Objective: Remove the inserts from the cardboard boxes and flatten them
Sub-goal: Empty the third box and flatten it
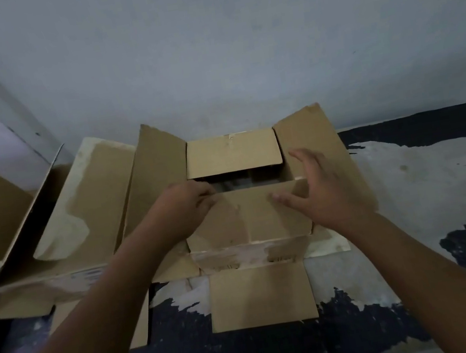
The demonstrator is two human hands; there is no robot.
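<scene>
Fingers of your left hand [189,204] curl over the top left corner of the near flap [247,219] and grip its edge; the forearm reaches in from the lower left. Your right hand [323,195] is spread wide and holds nothing. Its thumb lies against the face of that flap near the right end, and the other fingers stretch straight out over the right flap [325,131].

The cardboard box [238,256] sits in the middle of the patchy floor [409,179], close to the grey wall [234,38]. Its top is open. The far flap [231,152] folds inward over the opening, the left flap [159,163] leans outward, and the near flap stands raised between your hands. The gap inside is dark with a little grey showing; you cannot tell whether that is an insert. The front face has pale torn patches. A bottom flap [261,294] lies flat on the floor in front of it. A second box [83,200] lies just beside it on the left.
</scene>
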